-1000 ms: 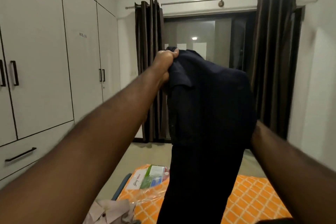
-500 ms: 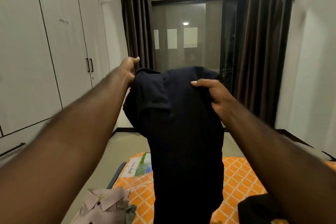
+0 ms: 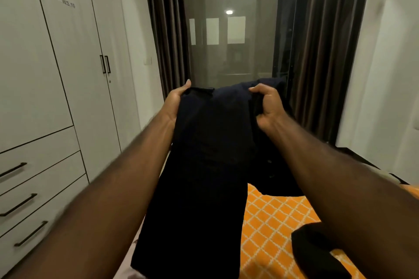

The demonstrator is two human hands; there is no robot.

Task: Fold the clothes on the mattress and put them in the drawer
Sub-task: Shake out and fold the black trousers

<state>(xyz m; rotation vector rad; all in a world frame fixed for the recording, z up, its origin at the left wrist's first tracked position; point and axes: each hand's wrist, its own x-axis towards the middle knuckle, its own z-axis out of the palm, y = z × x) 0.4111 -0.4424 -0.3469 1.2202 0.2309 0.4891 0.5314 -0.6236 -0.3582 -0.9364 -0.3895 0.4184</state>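
Note:
I hold a dark navy garment [image 3: 204, 165] up in front of me, and it hangs down over the mattress [image 3: 272, 222] with its orange lattice-pattern cover. My left hand [image 3: 175, 102] grips the garment's top left edge. My right hand [image 3: 267, 106] pinches its top right part, where the cloth bunches and droops behind my wrist. Another black piece of clothing [image 3: 317, 251] lies on the mattress at the lower right. The wardrobe drawers [image 3: 34, 188] at the left, with black bar handles, are all closed.
White wardrobe doors [image 3: 74, 52] fill the left wall. Dark curtains [image 3: 167, 29] frame a glass door [image 3: 231, 36] straight ahead. A white wall [image 3: 385, 75] stands at the right. A strip of floor runs between wardrobe and mattress.
Both hands have come down with the garment from head height to chest height. My right hand moved from behind the cloth to its top edge. My view has tilted downward.

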